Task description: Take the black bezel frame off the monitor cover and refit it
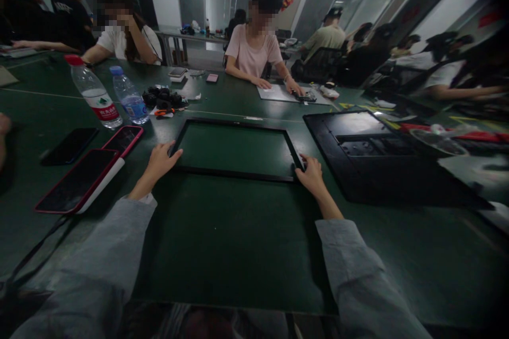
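A thin black rectangular frame (234,173), like a monitor bezel, is in front of me over the green table (234,243). Its middle is open and the table shows through it. My left hand (161,160) grips the left side, thumb on top and fingers around the outer edge. At the opposite side, my right hand (311,172) holds the frame near its lower right corner, with the fingers partly hidden behind the edge. Whether the frame rests on the table or hangs slightly above it, I cannot tell.
Two plastic bottles, one red-capped (95,95) and one blue-capped (129,96), stand left. Phones (79,180) lie nearer. Black cables (163,98) sit beyond the frame. A large black panel (358,159) lies right. Across the table, a person (258,47) handles small parts.
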A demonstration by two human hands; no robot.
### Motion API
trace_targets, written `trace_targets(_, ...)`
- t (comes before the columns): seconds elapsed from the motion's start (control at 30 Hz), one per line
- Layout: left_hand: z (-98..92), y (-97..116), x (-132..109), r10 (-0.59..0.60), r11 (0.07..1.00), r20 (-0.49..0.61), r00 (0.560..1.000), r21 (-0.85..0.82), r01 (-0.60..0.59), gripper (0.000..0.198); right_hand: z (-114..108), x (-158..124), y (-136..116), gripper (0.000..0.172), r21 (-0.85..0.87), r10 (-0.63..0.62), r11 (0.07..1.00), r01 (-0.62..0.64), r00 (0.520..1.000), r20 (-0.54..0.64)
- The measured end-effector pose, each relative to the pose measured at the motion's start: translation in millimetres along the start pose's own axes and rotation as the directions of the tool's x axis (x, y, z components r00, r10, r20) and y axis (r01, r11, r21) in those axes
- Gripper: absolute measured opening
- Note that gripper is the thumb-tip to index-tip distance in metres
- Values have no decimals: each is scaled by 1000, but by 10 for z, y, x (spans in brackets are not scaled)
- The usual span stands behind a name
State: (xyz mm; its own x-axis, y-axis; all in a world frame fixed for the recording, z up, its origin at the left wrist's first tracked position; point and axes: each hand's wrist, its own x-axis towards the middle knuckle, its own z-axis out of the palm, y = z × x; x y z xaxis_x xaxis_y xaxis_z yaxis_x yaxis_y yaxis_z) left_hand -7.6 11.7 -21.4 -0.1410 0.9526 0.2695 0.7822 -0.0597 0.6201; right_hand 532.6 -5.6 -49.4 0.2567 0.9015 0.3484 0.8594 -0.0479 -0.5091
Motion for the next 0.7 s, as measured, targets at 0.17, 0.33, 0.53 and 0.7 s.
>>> trace_targets(0.17, -1, 61, -30, 94, 989, 33, 995, -119, -89, 69, 23, 15, -1, 68, 76, -106, 992, 105, 994, -1)
trace_targets(0.33, -15, 256, -172, 124, 992, 119, 985, -7, -124, 74, 5, 9, -30, 63, 126, -106, 986, 106, 994, -13)
trace_targets(0.53, -37, 413, -255, 211, 974, 256, 943, 21, -224, 30, -40, 14, -51, 62, 153, -75, 985, 82, 996, -54)
trace_targets(0.7, -62, 455, -240, 149, 987, 221, 964, 33, -160, 32, -278, 101, 112, 63, 59, -38, 996, 60, 946, -321)
